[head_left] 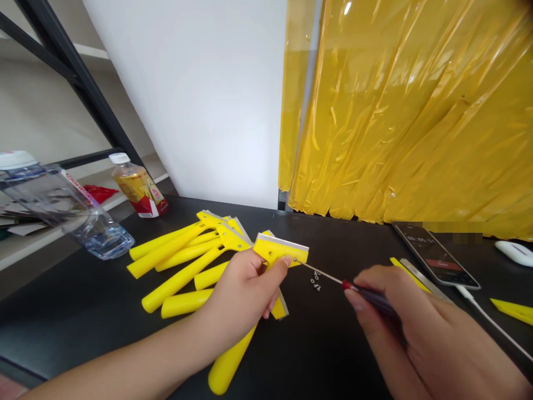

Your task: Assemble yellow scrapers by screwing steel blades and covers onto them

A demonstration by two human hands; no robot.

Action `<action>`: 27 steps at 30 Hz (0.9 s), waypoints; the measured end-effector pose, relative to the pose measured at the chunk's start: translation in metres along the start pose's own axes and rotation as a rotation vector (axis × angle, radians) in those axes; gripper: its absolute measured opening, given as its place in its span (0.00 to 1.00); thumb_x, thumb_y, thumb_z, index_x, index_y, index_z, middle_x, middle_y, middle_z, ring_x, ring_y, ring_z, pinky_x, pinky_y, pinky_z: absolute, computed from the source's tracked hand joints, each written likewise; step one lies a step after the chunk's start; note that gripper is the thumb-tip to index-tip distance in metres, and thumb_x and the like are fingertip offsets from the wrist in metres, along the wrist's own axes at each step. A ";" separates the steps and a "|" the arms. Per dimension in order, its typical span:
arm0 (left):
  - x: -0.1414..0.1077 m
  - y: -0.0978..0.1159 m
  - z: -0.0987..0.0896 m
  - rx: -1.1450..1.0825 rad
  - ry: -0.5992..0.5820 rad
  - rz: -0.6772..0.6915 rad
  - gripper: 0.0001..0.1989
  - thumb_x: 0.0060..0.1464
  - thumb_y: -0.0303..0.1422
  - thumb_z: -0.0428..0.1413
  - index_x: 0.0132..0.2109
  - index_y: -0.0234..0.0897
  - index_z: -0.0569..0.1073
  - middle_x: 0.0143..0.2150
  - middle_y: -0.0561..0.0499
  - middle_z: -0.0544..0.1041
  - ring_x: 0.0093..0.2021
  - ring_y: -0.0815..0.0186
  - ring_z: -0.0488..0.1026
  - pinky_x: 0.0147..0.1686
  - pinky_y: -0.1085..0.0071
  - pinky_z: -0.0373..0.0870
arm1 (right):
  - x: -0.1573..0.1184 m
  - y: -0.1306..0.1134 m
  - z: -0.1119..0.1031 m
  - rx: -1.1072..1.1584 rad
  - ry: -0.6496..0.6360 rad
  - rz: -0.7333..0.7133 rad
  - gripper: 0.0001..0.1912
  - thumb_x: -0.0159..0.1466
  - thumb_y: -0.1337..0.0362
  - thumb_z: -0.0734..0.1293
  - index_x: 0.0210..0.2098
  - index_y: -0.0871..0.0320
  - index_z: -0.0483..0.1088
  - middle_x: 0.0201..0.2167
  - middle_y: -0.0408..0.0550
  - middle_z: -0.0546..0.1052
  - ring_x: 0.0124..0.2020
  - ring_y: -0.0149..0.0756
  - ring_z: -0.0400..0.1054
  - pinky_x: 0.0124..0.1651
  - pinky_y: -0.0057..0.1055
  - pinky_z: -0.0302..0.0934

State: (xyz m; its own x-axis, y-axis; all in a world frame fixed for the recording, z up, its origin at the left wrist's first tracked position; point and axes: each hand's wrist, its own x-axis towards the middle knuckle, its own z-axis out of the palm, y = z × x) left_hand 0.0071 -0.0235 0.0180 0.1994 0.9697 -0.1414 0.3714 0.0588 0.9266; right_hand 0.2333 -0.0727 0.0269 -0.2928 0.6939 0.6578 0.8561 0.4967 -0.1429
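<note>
My left hand [250, 286] is closed around the neck of a yellow scraper [233, 358], its handle slanting down toward me and its metal blade edge facing away. The thumb presses on the scraper's head beside a small screw [295, 259]. In my right hand [410, 311] is a screwdriver [370, 300] with a dark handle and red collar; its thin shaft reaches left, and the tip meets that screw. Under the shaft, several small loose screws [316, 280] lie on the black table. More yellow scrapers [183, 264] lie in a pile left of my left hand.
A large clear bottle [87, 211] and a smaller drink bottle [139, 186] stand at the left. On the right lie a phone [437, 255] with a white cable [495, 316], a white case [515, 253] and loose yellow parts [410, 272]. Yellow sheeting [408, 111] hangs behind.
</note>
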 end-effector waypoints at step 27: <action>0.000 0.001 0.002 -0.001 -0.011 -0.035 0.28 0.66 0.46 0.52 0.19 0.40 0.63 0.13 0.56 0.64 0.15 0.71 0.62 0.21 0.74 0.62 | -0.014 0.000 -0.002 -0.148 -0.065 -0.007 0.13 0.74 0.53 0.59 0.46 0.55 0.68 0.23 0.44 0.77 0.16 0.37 0.71 0.18 0.32 0.54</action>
State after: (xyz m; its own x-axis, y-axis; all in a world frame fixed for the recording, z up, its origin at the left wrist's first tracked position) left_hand 0.0097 -0.0239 0.0185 0.1965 0.9642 -0.1779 0.3775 0.0931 0.9213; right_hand 0.2388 -0.0837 0.0190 -0.3217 0.7251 0.6088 0.9060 0.4225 -0.0245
